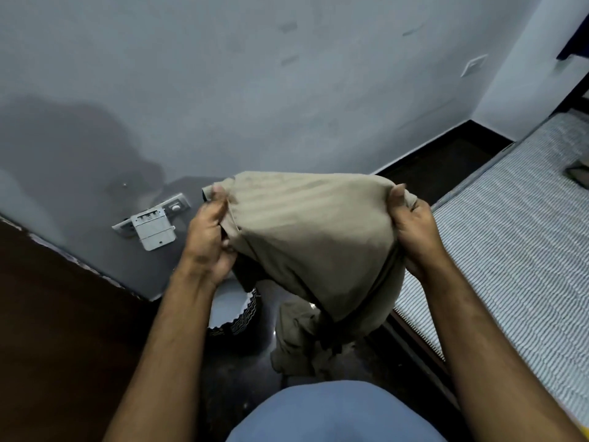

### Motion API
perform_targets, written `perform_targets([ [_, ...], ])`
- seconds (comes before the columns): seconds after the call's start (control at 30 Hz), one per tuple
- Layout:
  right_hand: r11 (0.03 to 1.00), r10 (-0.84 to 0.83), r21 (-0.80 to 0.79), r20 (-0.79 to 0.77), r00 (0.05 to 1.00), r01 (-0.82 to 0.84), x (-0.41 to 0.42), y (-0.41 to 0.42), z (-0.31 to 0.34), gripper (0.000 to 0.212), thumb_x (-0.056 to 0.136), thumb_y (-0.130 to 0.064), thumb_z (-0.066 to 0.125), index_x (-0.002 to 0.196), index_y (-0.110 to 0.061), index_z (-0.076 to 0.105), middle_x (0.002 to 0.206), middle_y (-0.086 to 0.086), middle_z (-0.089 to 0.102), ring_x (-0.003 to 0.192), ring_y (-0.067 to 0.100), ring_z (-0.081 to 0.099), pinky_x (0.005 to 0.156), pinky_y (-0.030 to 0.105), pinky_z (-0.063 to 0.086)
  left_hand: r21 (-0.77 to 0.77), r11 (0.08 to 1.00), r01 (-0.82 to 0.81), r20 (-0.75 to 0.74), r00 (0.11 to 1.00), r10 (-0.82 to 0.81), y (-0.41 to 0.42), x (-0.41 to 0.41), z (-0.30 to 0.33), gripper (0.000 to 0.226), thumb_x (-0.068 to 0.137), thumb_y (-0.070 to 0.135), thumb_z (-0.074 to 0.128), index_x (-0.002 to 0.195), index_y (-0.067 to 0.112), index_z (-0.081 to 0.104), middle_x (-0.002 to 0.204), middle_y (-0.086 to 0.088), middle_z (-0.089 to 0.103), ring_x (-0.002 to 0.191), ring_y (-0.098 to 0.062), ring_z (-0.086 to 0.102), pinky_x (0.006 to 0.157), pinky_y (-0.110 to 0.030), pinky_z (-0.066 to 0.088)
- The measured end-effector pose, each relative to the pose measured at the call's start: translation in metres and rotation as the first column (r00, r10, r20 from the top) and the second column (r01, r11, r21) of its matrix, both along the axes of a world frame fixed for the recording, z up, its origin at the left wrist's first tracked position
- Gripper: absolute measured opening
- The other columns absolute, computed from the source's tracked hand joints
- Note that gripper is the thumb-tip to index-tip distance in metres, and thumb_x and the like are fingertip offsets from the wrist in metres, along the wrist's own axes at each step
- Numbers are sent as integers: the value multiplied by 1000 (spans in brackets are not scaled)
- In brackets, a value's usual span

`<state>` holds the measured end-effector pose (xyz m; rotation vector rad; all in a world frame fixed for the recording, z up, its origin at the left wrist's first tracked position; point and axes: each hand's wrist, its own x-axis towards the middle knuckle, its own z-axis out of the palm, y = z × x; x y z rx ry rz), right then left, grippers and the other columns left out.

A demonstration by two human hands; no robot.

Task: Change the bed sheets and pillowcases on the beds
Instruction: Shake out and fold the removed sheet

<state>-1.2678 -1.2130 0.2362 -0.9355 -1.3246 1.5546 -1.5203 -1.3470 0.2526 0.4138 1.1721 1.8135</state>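
- A beige pillowcase with faint woven stripes is held up in the air in front of the person, stretched between both hands, with a dark pillow showing at its lower left opening
- The left hand grips the pillowcase's left edge, thumb on top of the fabric and fingers curled underneath near the dark opening
- The right hand pinches the right edge, thumb pressed over the cloth and fingers wrapped behind it
- More beige cloth hangs down below the held part and bunches on the dark floor
- Just left of that cloth stands a round basket with a white inside and a dark zigzag-patterned side
- To the right lies a bare mattress with fine grey and white stripes, its near edge just beside the hanging cloth; a dark flat object rests on it at the far right, too cropped to identify
- Behind the hands, a grey wall carries a switch plate with a white adapter plugged in
- A dark wooden panel fills the lower left
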Motion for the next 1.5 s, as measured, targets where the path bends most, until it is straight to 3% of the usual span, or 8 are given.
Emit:
perform_targets([
  [0.13,966,95,-221,-168,981,-131,0,-2,9,48,105,-37,41,127,0,61,121,16,70,114,23,66,95,33,55,66,998,-14,255,967,-3,0,0,-12,70,101,57,36,145,5,50,138,-16,61,130,-28,57,109,-42,47],
  [0.33,940,58,-295,-352,934,-169,-7,-2,17,33,100,-29,51,122,-7,59,117,11,68,125,25,58,108,39,47,-156,969,192,147,974,-170,-11,45,-58,72,98,63,24,124,8,62,101,-9,78,92,-17,74,77,-32,60],
  [0.6,980,131,-132,-152,980,-152,-1,-11,23,32,100,-17,56,127,-1,58,111,8,74,112,21,67,95,32,54,-247,968,-49,64,996,67,9,24,-73,34,106,33,47,100,8,70,96,-10,78,89,-18,73,88,-37,57],
  [0.77,985,142,-83,-112,984,-151,-6,-14,27,18,99,-21,56,109,-12,68,110,8,74,113,21,66,103,37,50,-217,976,-19,394,913,106,9,29,-73,21,99,22,61,82,15,72,83,-5,76,75,-15,74,88,-41,57],
  [0.9,967,226,-91,-131,965,-238,-8,-18,27,22,99,-17,55,108,-6,71,113,16,73,111,25,68,99,38,53,-136,987,89,310,950,-43,0,43,-83,55,91,45,56,132,9,63,133,-14,65,122,-23,62,110,-42,45],
  [1.03,952,284,-101,-66,956,-290,-5,-12,32,32,102,-20,52,127,-2,62,121,16,70,115,25,66,100,39,53,-219,958,182,131,979,-156,-2,70,-78,54,83,34,68,126,1,65,123,-17,70,108,-22,70,96,-36,56],
  [1.27,821,133,437,478,868,-367,-13,75,83,37,107,-21,45,143,-19,53,141,-9,59,134,5,50,118,35,35,43,997,58,-462,887,-32,61,6,88,29,105,29,52,82,14,63,70,7,69,65,-5,63,64,-24,53],
  [1.5,894,121,432,18,992,-117,-47,119,250,46,99,-41,59,125,-3,62,112,10,73,98,20,70,91,41,58,430,865,259,-244,956,-165,93,-21,255,56,100,47,51,119,-2,70,119,-23,70,112,-31,68,95,-43,57],
])
